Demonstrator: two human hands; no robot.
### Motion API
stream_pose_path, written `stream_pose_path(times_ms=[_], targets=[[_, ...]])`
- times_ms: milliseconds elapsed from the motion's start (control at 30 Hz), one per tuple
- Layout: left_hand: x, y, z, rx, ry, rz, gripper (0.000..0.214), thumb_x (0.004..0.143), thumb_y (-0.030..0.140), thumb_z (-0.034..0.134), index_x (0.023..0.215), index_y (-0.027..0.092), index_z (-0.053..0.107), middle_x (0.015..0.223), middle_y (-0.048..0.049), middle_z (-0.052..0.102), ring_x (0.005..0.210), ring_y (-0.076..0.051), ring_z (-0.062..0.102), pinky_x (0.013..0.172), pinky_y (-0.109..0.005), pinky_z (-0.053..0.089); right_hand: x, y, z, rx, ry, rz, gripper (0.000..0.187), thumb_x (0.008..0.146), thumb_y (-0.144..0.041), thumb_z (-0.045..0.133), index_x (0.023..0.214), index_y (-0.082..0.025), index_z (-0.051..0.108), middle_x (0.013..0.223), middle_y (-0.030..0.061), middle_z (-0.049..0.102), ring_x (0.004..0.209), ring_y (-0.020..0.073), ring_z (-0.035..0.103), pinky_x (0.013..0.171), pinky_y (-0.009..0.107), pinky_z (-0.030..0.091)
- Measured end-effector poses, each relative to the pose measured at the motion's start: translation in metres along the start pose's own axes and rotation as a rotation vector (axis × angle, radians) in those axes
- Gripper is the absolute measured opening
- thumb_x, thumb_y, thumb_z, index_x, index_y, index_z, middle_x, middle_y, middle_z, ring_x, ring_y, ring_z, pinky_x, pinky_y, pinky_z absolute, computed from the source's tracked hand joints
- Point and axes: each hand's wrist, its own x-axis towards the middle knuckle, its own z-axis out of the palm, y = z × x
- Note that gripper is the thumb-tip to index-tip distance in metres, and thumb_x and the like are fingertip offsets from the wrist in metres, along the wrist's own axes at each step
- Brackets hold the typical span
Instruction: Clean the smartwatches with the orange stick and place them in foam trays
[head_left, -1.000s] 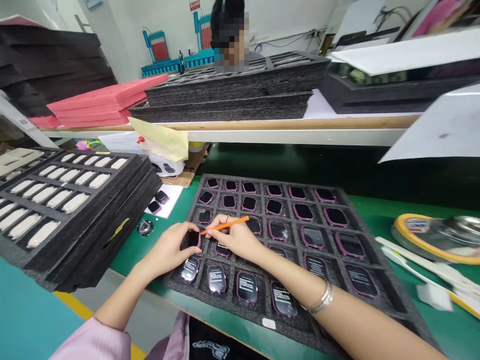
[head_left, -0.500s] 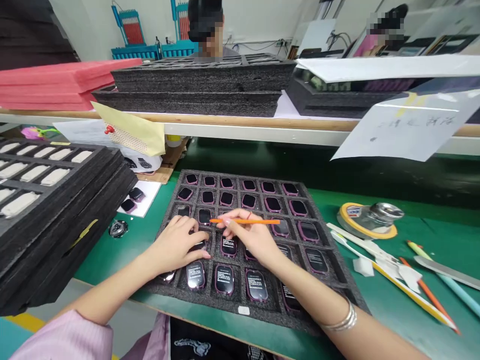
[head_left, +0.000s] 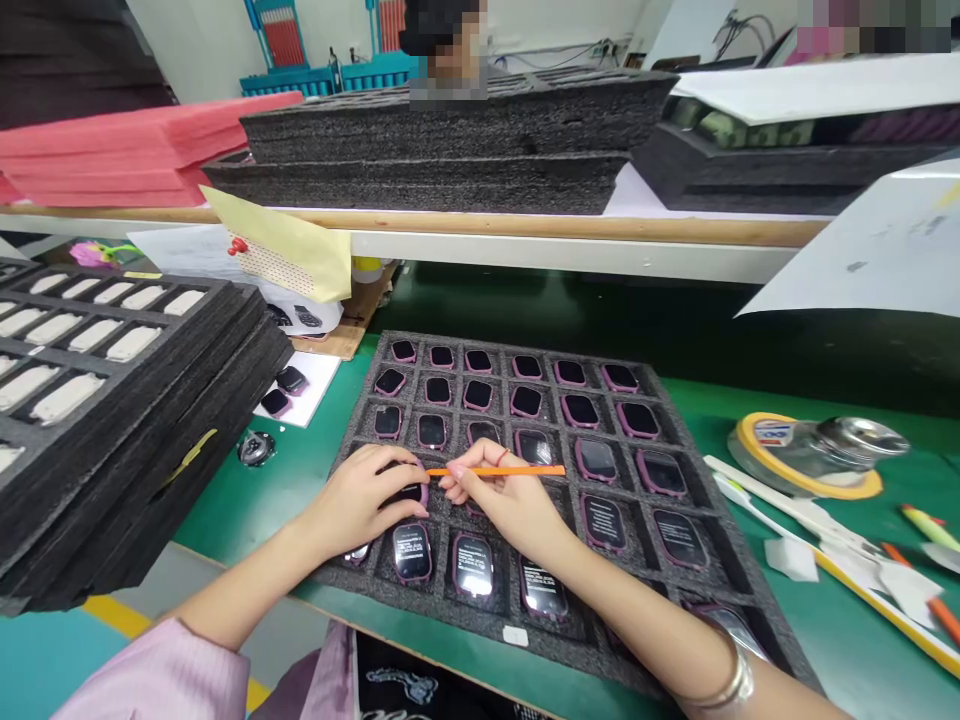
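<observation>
A black foam tray [head_left: 517,634] on the bench holds rows of purple-rimmed smartwatches, each in its own compartment. My left hand [head_left: 367,500] is closed around a smartwatch [head_left: 412,492] in the left part of the tray, thumb at its near end and fingers over its far end. In my right hand [head_left: 499,490] an orange stick [head_left: 529,470] is pinched, pointing left. Its tip meets or nearly meets the right edge of that watch. Nearer to me, a watch [head_left: 473,563] shows white text on its lit screen. My right hand and forearm cover several compartments.
Stacked foam trays with white pieces [head_left: 142,400] stand at left. A round dark part [head_left: 256,447] and two watches on white paper [head_left: 319,385] lie beside them. To the right are a tape roll [head_left: 757,470], a glass jar [head_left: 855,445] and a toothbrush [head_left: 847,575]. A shelf [head_left: 525,228] crosses behind.
The view has turned, so everything sits further right. The stick's tip has come nearer to me, from the row behind to the watch at my left hand, whose fingers now curl around it.
</observation>
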Motion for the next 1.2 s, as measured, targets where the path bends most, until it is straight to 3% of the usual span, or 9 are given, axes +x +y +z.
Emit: stream_pose_path(times_ms=[300,500,800,1100,1200], targets=[[-0.002,-0.001,-0.001,-0.044,-0.024,-0.026,0.018,0.098,0.034,0.062,0.112,0.024,0.068,0.121,-0.0069,0.069,0.109,-0.022,0.067,0.097,-0.038,0.052,0.000,0.000,0.000,-0.017,-0.017,-0.002,0.051,0.071,-0.067,0.077,0.078,-0.020,0.058,0.076,0.0042,0.073,0.066,0.0144,0.069,0.069,0.033,0.060],[-0.005,-0.003,0.002,-0.122,0.000,-0.150,0.046,0.088,0.038,0.074,0.128,0.024,0.055,0.125,-0.0084,0.070,0.115,-0.026,0.067,0.100,-0.043,0.053,-0.003,0.003,0.001,-0.046,-0.014,-0.033,0.049,0.074,-0.066,0.076,0.079,-0.020,0.059,0.079,0.0052,0.073,0.068,0.0151,0.069,0.071,0.034,0.061],[-0.005,-0.003,0.004,-0.131,0.011,-0.200,0.050,0.085,0.036,0.077,0.127,0.024,0.054,0.127,-0.0083,0.069,0.117,-0.026,0.066,0.102,-0.043,0.053,-0.001,0.002,0.003,-0.048,-0.037,-0.069,0.051,0.074,-0.069,0.073,0.079,-0.020,0.057,0.081,0.0054,0.073,0.066,0.0136,0.067,0.070,0.034,0.059],[-0.001,-0.001,0.001,-0.172,-0.002,-0.246,0.030,0.085,0.037,0.076,0.100,0.023,0.054,0.116,-0.0056,0.072,0.107,-0.024,0.069,0.094,-0.040,0.053,-0.002,0.002,0.003,-0.032,-0.039,-0.109,0.042,0.076,-0.059,0.075,0.077,-0.021,0.057,0.078,0.0030,0.073,0.067,0.0137,0.069,0.072,0.034,0.060],[0.005,0.003,-0.009,-0.172,-0.065,-0.232,0.027,0.086,0.034,0.075,0.101,0.024,0.056,0.115,-0.0049,0.071,0.107,-0.024,0.067,0.095,-0.041,0.052,0.000,-0.006,-0.001,-0.017,-0.036,-0.130,0.040,0.073,-0.056,0.078,0.075,-0.020,0.060,0.075,0.0037,0.073,0.064,0.0142,0.069,0.068,0.033,0.060]])
